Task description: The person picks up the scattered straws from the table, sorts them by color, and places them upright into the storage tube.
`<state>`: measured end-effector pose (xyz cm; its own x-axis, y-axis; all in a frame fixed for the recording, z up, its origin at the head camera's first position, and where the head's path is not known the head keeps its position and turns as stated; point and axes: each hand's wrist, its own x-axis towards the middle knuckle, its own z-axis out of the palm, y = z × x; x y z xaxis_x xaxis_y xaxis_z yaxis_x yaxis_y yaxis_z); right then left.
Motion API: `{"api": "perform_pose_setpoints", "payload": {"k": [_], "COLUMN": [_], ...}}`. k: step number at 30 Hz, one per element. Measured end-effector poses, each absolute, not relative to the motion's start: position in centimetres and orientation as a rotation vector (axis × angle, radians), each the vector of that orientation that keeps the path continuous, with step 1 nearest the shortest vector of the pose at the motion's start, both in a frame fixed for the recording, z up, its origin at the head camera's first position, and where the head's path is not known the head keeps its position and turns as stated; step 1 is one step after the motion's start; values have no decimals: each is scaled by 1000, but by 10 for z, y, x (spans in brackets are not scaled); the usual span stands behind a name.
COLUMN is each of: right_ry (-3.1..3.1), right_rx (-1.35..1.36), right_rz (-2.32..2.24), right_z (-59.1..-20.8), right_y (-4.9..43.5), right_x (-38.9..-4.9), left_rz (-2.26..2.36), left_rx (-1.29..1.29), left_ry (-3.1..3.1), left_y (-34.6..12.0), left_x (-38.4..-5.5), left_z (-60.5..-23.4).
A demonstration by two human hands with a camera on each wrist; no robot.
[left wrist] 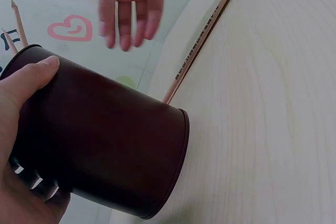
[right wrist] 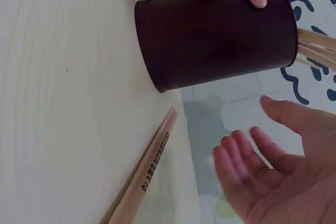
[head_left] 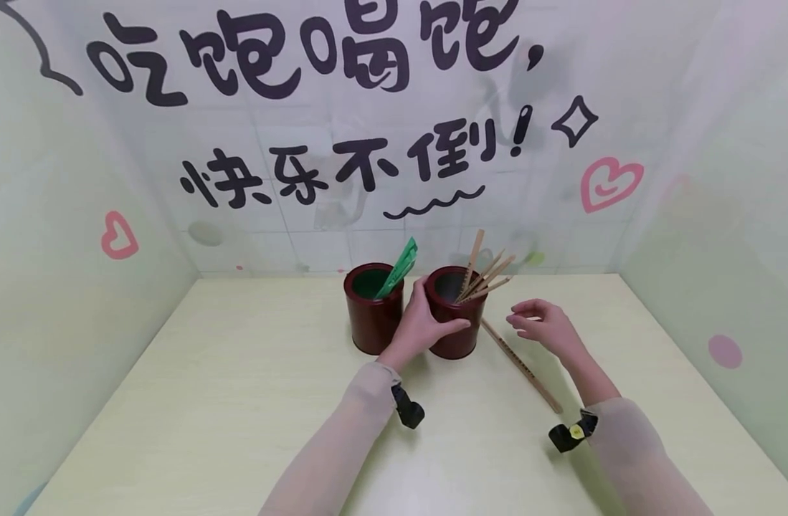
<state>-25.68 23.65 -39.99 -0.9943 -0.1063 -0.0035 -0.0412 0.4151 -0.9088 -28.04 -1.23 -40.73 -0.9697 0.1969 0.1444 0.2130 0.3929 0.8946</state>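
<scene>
My left hand [head_left: 427, 326] grips a dark red cylindrical pen holder [head_left: 457, 340], thumb across the front and fingers round its other side. Several slim wooden sticks [head_left: 490, 276] lean out of it, some with pointed, pencil-like ends in the left wrist view. To the right, my right hand [head_left: 540, 324] hovers apart from the holder with relaxed fingers and nothing in them. Below that hand, a long wooden stick [head_left: 523, 369] with dark printed characters lies on the table. In the right wrist view, the printed stick [right wrist: 149, 171] runs toward the holder's base.
Just left of the gripped holder stands a second dark red pen holder [head_left: 371, 322] with green strips [head_left: 400, 266] leaning out. Both are near the back edge of the pale wooden table [head_left: 239, 387]. A printed backdrop [head_left: 316, 136] hangs behind, with panels at both sides.
</scene>
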Motion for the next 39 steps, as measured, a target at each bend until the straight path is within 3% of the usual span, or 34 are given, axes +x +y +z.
{"api": "perform_pose_setpoints", "payload": {"k": [15,28,39], "right_ry": [2720,2641,2627], "right_rx": [-134,-124,-136], "right_rz": [-819,-1004,-1363], "right_z": [-412,-416,-390], "right_y": [225,233,246], "right_x": [-261,-258,-259], "left_rz": [-1669,-1675,-1677], "left_rx": [-376,-373,-388], "left_ry": [-2599,-2608,-2608], "left_y": [-13,-13,-14], "left_x": [-281,-278,-278], "left_z": [-405,-407,-407]}}
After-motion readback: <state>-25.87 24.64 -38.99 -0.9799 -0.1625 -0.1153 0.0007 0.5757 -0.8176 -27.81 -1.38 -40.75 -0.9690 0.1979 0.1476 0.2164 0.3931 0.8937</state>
